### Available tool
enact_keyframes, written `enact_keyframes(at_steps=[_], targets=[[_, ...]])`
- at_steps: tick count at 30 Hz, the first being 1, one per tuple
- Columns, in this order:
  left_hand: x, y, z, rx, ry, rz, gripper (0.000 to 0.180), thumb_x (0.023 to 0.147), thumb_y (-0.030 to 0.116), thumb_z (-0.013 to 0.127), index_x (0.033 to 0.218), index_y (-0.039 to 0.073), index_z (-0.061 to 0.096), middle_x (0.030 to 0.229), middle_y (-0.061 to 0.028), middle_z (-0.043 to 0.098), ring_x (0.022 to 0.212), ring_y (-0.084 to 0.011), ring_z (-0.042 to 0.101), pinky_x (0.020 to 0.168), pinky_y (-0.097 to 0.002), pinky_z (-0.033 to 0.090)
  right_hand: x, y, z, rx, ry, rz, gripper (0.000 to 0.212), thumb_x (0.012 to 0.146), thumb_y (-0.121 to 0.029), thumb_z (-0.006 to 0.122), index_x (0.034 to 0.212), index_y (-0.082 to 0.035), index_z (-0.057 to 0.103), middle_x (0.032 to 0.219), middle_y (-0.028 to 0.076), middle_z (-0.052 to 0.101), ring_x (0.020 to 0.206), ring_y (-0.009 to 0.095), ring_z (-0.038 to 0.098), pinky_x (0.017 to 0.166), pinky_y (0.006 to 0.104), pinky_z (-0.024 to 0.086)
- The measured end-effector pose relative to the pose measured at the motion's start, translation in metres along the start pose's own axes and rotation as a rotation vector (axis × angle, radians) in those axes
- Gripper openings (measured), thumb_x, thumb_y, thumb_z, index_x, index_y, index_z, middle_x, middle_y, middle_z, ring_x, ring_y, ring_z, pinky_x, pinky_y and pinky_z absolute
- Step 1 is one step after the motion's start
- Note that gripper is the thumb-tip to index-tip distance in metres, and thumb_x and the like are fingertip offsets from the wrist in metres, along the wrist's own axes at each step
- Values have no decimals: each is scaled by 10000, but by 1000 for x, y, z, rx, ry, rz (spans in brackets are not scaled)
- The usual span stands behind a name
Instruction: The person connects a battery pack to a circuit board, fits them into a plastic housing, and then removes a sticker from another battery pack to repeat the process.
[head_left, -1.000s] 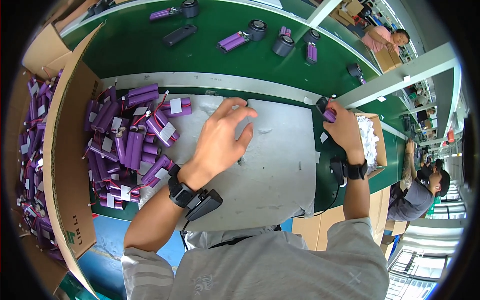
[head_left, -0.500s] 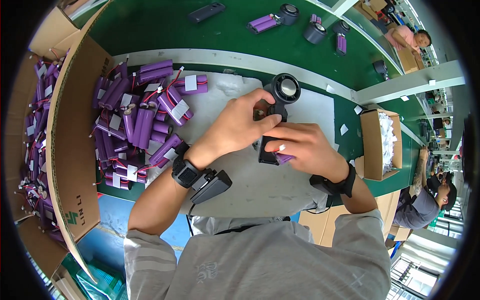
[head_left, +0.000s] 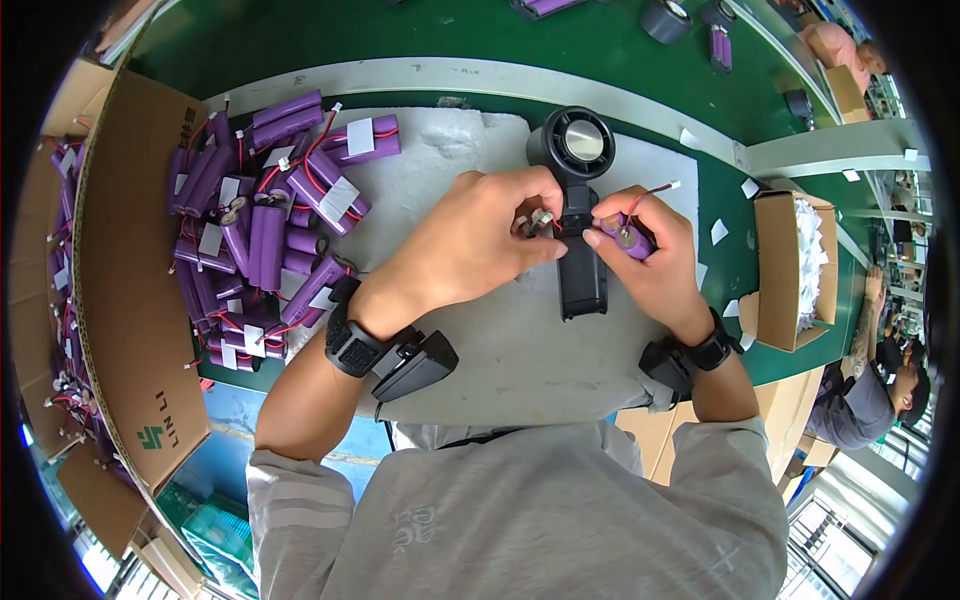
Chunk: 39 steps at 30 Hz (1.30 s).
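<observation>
Hand (right) (head_left: pixel 657 262) pinched closed on purple battery pack (head_left: pixel 634 240), white plug (head_left: pixel 675 184) unconnected, pack outside apparently part-assembled black fan (head_left: pixel 583 278) over pale sheet (head_left: pixel 480 365); hand (left) (head_left: pixel 468 228) curled around small metallic part (head_left: pixel 541 222); further packs (head_left: pixel 266 248) heaped leftward.

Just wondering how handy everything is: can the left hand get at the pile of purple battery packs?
Probably yes: the purple battery packs lie close to the left hand, with nothing visibly blocking, though that hand is busy at the black fan.
</observation>
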<state>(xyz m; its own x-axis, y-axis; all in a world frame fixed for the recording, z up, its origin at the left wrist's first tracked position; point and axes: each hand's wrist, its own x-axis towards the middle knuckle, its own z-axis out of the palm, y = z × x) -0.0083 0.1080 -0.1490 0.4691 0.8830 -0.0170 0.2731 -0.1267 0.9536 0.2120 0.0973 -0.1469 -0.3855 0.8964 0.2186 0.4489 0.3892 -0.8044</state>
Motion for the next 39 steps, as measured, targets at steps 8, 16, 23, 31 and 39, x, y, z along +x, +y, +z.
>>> enact_keyframes(at_steps=[8,16,23,31,39], targets=[[-1,2,-3,-48,-4,-24,321,741,33,734,1050,-8,656,813,-147,672,719,-233,654,683,-335,524,1,8,7,-142,66,-263,248,722,49,765,927,-8,637,895,92,663,756,189,621,664,275,490],[-2,1,3,-144,-23,-57,360,743,35,759,1089,5,666,867,-136,695,758,-198,667,714,-313,541,-6,7,17,-149,71,-206,271,697,52,778,924,-18,647,863,86,653,740,193,621,656,275,488],[-3,-2,1,-184,-84,-55,368,740,51,771,1092,16,671,863,-123,680,747,-181,658,706,-300,537,-9,5,24,-87,92,-131,301,735,56,754,992,-23,619,873,75,649,769,128,614,673,249,483],[-9,-12,-1,-182,-117,-9,365,735,41,750,1092,32,678,854,-105,668,737,-167,649,691,-294,525,-15,7,34,146,88,19,363,764,45,742,1072,-7,557,986,76,646,809,125,642,702,254,523],[-9,-3,-6,-131,-180,-40,356,744,-43,704,1090,28,662,904,-73,610,807,-155,607,731,-293,529,-16,10,31,29,30,-41,440,758,58,731,1139,-16,524,909,59,646,772,107,633,712,231,507]])
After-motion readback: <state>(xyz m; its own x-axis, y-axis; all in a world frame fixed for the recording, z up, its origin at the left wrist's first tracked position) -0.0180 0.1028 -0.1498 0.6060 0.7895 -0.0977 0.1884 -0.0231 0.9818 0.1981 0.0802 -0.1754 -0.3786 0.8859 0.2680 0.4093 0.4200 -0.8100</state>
